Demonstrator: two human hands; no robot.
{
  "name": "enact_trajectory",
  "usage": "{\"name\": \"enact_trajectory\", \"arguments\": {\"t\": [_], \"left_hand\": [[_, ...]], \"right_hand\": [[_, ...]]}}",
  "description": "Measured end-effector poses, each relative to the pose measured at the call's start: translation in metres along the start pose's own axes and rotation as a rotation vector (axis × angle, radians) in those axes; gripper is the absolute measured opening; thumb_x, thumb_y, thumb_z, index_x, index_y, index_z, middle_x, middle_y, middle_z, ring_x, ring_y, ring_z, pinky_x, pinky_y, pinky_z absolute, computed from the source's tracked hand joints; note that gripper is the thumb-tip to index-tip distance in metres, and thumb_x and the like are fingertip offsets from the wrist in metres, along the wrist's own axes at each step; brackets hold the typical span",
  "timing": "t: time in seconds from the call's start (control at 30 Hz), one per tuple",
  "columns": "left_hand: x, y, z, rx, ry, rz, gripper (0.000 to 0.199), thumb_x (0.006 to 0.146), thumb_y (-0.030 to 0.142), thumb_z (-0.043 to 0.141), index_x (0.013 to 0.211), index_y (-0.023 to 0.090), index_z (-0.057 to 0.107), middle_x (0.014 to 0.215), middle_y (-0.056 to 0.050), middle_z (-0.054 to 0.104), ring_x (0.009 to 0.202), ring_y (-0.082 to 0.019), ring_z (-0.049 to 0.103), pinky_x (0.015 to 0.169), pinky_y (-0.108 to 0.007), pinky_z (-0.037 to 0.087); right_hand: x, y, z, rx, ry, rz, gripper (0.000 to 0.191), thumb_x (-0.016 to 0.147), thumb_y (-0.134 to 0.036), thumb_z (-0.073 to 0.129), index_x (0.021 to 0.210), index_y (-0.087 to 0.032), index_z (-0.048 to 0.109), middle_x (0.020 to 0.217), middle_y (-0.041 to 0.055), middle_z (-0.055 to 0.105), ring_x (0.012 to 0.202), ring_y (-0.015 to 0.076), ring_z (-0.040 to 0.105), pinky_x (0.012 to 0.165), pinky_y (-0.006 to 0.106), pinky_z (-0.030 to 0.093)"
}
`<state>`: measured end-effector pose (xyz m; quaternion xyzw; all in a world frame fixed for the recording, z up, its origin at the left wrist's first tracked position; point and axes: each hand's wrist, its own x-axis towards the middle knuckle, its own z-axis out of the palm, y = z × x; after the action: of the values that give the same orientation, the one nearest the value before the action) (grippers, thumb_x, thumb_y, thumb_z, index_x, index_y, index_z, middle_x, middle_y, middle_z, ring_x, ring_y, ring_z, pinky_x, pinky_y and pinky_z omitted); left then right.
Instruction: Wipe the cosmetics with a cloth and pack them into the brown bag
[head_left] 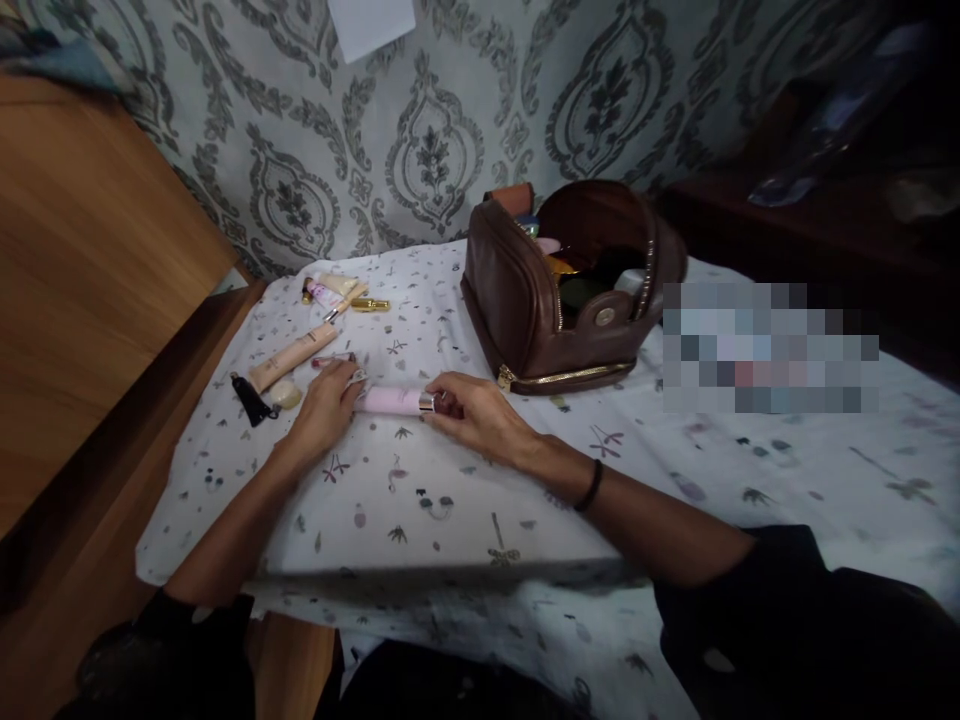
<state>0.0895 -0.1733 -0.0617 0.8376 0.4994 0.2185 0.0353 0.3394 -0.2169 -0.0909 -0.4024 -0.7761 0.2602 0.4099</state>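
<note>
A pale pink cosmetic tube (391,401) with a shiny silver band lies level across the front of the table, between my two hands. Around its cap end, the fingers of my right hand (480,415) are closed. My left hand (327,405) pinches the opposite end of the tube, its fingertips partly hidden. Just beyond the left knuckles is a small reddish clear tube (330,360). Left of that hand lie a beige cosmetic tube (294,356), a cream rounded item (286,394) and a small black tube (253,400).
A brown cosmetic bag (510,300) stands unzipped at the back, with several items inside. Farther left are a gold tube (370,304) and a small cluster of cosmetics (328,290). A wooden cabinet (97,250) borders the left side. Something at right is blurred out.
</note>
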Motion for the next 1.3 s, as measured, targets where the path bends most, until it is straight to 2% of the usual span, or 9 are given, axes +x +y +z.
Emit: {"name": "enact_trajectory", "arguments": {"t": [0.1, 0.2, 0.4, 0.5, 0.67, 0.77, 0.93, 1.1, 1.3], "left_hand": [[-0.010, -0.006, -0.001, -0.024, 0.072, -0.040, 0.018, 0.094, 0.022, 0.046, 0.099, 0.016, 0.063, 0.102, -0.011, 0.066, 0.102, -0.028, 0.060, 0.093, -0.044, 0.048], [-0.017, 0.013, -0.002, -0.077, 0.105, 0.011, 0.017, 0.094, 0.022, 0.048, 0.101, 0.017, 0.064, 0.102, -0.009, 0.067, 0.102, -0.026, 0.061, 0.094, -0.043, 0.049], [-0.025, 0.064, 0.006, -0.078, 0.093, 0.390, 0.027, 0.095, 0.011, 0.046, 0.117, 0.018, 0.061, 0.120, -0.012, 0.063, 0.115, -0.023, 0.057, 0.100, -0.040, 0.049], [-0.027, 0.055, 0.009, -0.004, 0.112, 0.401, 0.030, 0.094, 0.007, 0.043, 0.116, 0.018, 0.061, 0.120, -0.013, 0.062, 0.115, -0.025, 0.056, 0.100, -0.041, 0.049], [-0.027, 0.007, -0.001, 0.011, 0.169, 0.178, 0.024, 0.095, 0.014, 0.045, 0.111, 0.017, 0.062, 0.113, -0.011, 0.064, 0.111, -0.026, 0.059, 0.099, -0.044, 0.050], [-0.029, -0.005, -0.006, 0.009, 0.180, 0.090, 0.020, 0.095, 0.018, 0.047, 0.109, 0.017, 0.062, 0.110, -0.011, 0.065, 0.110, -0.027, 0.060, 0.098, -0.045, 0.050], [-0.030, 0.027, 0.002, 0.028, 0.233, 0.265, 0.023, 0.095, 0.014, 0.047, 0.113, 0.018, 0.061, 0.115, -0.011, 0.063, 0.110, -0.025, 0.059, 0.099, -0.043, 0.050], [-0.029, 0.065, 0.020, 0.114, 0.220, 0.480, 0.032, 0.096, 0.007, 0.042, 0.123, 0.015, 0.057, 0.123, -0.016, 0.060, 0.120, -0.027, 0.054, 0.103, -0.044, 0.049], [-0.023, 0.033, 0.015, 0.063, 0.194, 0.237, 0.028, 0.097, 0.014, 0.042, 0.121, 0.017, 0.056, 0.123, -0.015, 0.059, 0.118, -0.027, 0.054, 0.103, -0.048, 0.047]], "right_hand": [[0.001, -0.002, -0.001, 0.020, 0.014, 0.003, 0.017, 0.083, -0.014, 0.065, 0.100, -0.017, 0.064, 0.075, -0.0015, 0.060, 0.064, 0.0113, 0.053, 0.062, 0.023, 0.041], [0.001, -0.002, 0.000, 0.044, 0.022, 0.010, 0.017, 0.082, -0.015, 0.065, 0.100, -0.016, 0.065, 0.074, -0.0015, 0.060, 0.063, 0.0112, 0.052, 0.061, 0.023, 0.041], [0.000, 0.001, 0.004, 0.119, 0.013, 0.089, 0.017, 0.081, -0.021, 0.066, 0.098, -0.015, 0.064, 0.071, -0.0022, 0.060, 0.063, 0.0121, 0.054, 0.063, 0.024, 0.043], [0.001, 0.000, 0.003, 0.146, 0.005, 0.130, 0.017, 0.083, -0.026, 0.065, 0.096, -0.016, 0.064, 0.068, -0.0029, 0.058, 0.062, 0.0120, 0.053, 0.060, 0.023, 0.042], [0.003, -0.002, 0.000, 0.146, 0.012, 0.163, 0.018, 0.083, -0.030, 0.065, 0.095, -0.016, 0.065, 0.067, -0.0029, 0.057, 0.059, 0.0115, 0.050, 0.057, 0.023, 0.039], [0.003, 0.000, 0.000, 0.136, 0.019, 0.141, 0.023, 0.084, -0.031, 0.065, 0.102, -0.017, 0.065, 0.069, -0.0025, 0.059, 0.059, 0.0117, 0.050, 0.058, 0.024, 0.039], [0.002, 0.000, 0.000, 0.160, 0.021, 0.131, 0.029, 0.088, -0.035, 0.061, 0.109, -0.016, 0.064, 0.067, -0.0028, 0.060, 0.056, 0.0115, 0.053, 0.056, 0.023, 0.039], [0.004, -0.001, -0.001, 0.323, -0.007, 0.196, 0.033, 0.091, -0.046, 0.054, 0.099, -0.015, 0.062, 0.061, -0.0035, 0.059, 0.048, 0.0113, 0.057, 0.050, 0.023, 0.043], [0.009, 0.003, 0.000, 0.529, 0.009, 0.332, 0.037, 0.084, -0.054, 0.061, 0.080, -0.018, 0.057, 0.056, -0.0019, 0.062, 0.039, 0.0087, 0.051, 0.038, 0.019, 0.035]]}}
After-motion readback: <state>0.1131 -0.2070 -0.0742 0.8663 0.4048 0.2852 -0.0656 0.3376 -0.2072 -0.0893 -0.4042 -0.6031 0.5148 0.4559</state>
